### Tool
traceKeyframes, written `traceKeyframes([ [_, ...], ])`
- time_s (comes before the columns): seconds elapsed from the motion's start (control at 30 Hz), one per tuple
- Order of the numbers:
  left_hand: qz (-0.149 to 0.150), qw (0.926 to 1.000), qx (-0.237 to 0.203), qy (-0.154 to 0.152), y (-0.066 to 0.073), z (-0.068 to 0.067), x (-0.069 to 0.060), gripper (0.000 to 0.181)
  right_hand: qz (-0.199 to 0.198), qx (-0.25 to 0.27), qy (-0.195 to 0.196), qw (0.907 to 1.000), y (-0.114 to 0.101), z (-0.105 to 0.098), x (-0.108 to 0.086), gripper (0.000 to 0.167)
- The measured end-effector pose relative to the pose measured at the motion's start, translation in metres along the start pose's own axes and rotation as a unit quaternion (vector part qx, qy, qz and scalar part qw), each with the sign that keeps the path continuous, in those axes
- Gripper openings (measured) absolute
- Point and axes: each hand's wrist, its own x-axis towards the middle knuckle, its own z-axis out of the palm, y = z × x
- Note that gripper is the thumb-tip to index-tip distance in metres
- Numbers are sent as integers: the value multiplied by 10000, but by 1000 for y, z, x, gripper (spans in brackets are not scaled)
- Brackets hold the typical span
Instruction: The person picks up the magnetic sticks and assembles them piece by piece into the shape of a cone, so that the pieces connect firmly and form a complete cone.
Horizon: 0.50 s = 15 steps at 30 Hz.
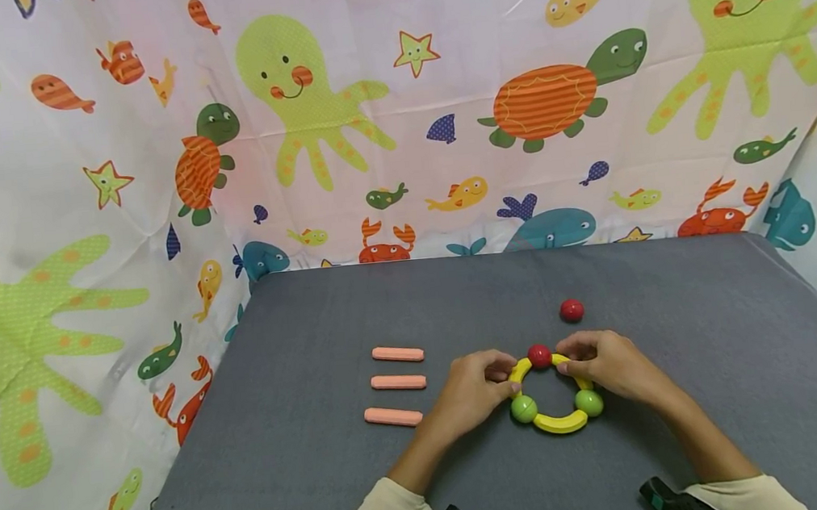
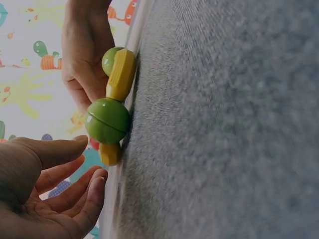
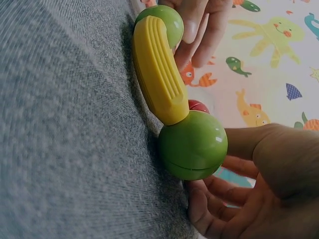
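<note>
A ring of curved yellow pieces (image 1: 561, 423) and balls lies on the grey cloth. It has a red ball (image 1: 540, 355) at the far side and two green balls (image 1: 524, 408) nearer the person. The left hand (image 1: 473, 387) holds the ring's left yellow piece (image 2: 109, 155) between thumb and fingers. On the other side, the right hand (image 1: 611, 363) grips the right yellow piece (image 1: 583, 383), thumb inward. In the right wrist view a green ball (image 3: 193, 145) partly hides that grip.
A loose red ball (image 1: 571, 310) lies beyond the right hand. Several pink sticks, among them a middle one (image 1: 399, 382), lie in a column left of the left hand. Behind the grey table (image 1: 311, 312) hangs a curtain (image 1: 414, 149) printed with sea animals.
</note>
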Motion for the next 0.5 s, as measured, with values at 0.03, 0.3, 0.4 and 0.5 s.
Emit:
traceKeyframes([
  [0.03,-7,10000,-30,12,0,-1,-2,28,-104,-2,22,9999,-1,0,0,32],
  [0.3,63,9997,-220,-18,2,-18,-21,30,-1226,-65,66,9924,-4,5,-2,41],
  [0.4,47,9996,-291,-22,2,-26,-29,31,-1305,-132,180,9912,-4,8,-1,35],
  [0.5,20,9996,-295,14,-1,-34,-36,31,-1112,-184,342,9930,-4,9,0,29],
])
